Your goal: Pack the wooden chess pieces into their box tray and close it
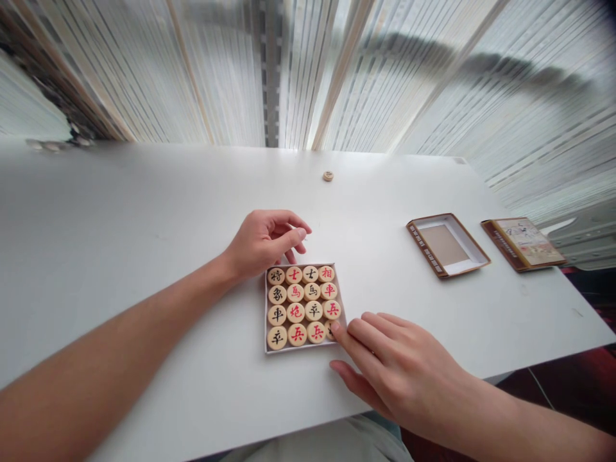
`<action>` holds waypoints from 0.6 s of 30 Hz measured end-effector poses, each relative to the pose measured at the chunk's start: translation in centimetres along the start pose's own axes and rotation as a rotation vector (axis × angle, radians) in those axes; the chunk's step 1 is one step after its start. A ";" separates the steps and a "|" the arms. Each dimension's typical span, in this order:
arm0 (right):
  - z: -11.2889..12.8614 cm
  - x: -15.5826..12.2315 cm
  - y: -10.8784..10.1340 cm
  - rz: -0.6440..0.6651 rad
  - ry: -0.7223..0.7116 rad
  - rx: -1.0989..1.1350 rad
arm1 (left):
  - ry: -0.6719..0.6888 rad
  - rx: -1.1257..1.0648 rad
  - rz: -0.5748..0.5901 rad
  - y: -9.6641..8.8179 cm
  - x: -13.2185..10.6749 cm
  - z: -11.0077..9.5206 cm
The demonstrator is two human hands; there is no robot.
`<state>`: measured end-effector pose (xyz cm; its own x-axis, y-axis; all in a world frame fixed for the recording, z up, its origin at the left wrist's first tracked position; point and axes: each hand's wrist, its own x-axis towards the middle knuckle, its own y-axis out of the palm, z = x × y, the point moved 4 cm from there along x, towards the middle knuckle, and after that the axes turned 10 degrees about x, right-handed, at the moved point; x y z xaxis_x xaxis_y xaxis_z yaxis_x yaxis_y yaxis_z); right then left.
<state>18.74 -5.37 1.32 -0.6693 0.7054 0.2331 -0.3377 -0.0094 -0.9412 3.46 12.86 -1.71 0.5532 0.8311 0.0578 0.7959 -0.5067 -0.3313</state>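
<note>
A shallow white tray (302, 350) lies before me, filled with rows of round wooden Chinese chess pieces (296, 293) marked in red or black characters. My right hand (392, 362) rests at the tray's near right corner. Its index fingertip touches the corner piece (330, 331) and partly covers it; the thumb is held apart, below the tray edge. Just beyond the tray's far left edge is my left hand (269, 237), fingers loosely curved and parted, with nothing seen in it.
One or two stacked chess pieces (328, 176) sit near the table's far edge. To the right lie an open brown box part (481, 262) and a lid with a picture (527, 240). Blinds (308, 77) hang behind the white table (192, 385).
</note>
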 end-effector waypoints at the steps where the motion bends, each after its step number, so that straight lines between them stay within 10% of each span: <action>1: 0.3 0.0 0.1 -0.002 0.012 -0.016 | 0.002 -0.001 0.002 0.0 0.0 0.0; 18: -0.7 -0.4 -1.7 -0.016 0.051 0.168 | 0.028 0.022 0.015 0.0 0.1 0.3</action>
<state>20.11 -5.16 2.67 -0.6298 0.7416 0.2308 -0.4567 -0.1133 -0.8824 3.47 13.00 -1.99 0.5717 0.8166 0.0793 0.7822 -0.5132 -0.3532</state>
